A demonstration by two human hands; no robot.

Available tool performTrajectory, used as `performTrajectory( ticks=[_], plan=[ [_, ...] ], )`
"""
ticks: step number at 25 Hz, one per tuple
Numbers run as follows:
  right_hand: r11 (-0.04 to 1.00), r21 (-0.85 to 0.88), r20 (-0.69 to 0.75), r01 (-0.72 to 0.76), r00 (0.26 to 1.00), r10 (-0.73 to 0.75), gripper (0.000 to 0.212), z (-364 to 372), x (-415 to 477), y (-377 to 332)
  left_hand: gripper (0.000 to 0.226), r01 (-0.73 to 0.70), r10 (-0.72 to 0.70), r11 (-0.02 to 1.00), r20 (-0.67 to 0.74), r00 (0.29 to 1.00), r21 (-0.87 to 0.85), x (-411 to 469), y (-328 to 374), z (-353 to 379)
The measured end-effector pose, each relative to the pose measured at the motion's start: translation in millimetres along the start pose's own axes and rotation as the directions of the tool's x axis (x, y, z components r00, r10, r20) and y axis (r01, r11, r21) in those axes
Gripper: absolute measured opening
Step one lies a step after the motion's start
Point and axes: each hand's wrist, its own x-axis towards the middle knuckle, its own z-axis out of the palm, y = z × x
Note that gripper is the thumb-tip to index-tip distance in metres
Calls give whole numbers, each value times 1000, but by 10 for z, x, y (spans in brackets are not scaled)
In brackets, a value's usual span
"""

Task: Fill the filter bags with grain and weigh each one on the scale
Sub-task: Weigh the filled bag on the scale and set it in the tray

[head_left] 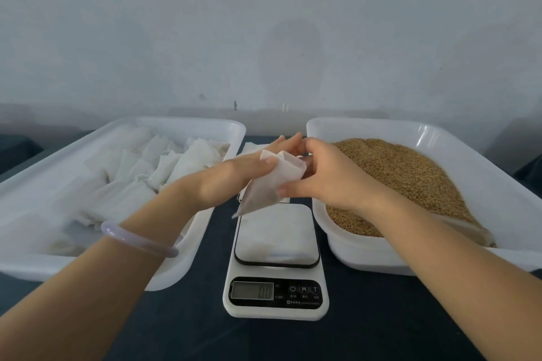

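Left hand (234, 179), right hand (328, 176) on filter bag (268, 189) above scale (275, 311)

A dark table (381, 331) is spread under everything. A scale (275, 234) is set on it just beneath the fingers (289, 141). A bag tray (176, 272) is placed left of the fingers and a grain tray (366, 255) right of them, each just beside the scale.

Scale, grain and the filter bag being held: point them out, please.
scale (275, 291): head view, on its dark front display panel.
grain (410, 173): head view, on the middle of the heap.
filter bag (264, 193): head view, on its flat middle, below the top edge.
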Motion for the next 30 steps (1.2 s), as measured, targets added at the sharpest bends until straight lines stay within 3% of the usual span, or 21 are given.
performTrajectory(
  ticks=[2,4,6,8,11,14,19,30],
  plan=[
    [981,-189,-10,53,998,-56,21,96,52,9,43,90,-71,974,-97,993,207,-5,-23,-52],
    [936,-342,29,86,996,-81,34,146,84,53,48,239,-157,827,-199,967,509,-36,-37,-62],
    [899,-431,64,78,996,-56,46,156,116,73,20,312,-197,649,-243,950,694,0,-65,-16],
    [856,-511,102,80,994,-32,43,178,176,88,35,355,-229,576,-271,935,737,67,-105,33],
    [766,-637,145,79,989,18,31,207,266,98,23,398,-276,509,-293,915,763,163,-103,28],
    [701,-708,204,86,975,86,20,220,334,95,16,438,-370,533,-266,890,724,208,-110,33],
    [674,-733,257,92,955,149,34,300,418,175,5,444,-411,527,-239,879,724,315,-176,64],
    [693,-713,308,101,934,182,27,260,454,196,19,410,-437,590,-153,887,696,303,-227,-10]
  ],
)
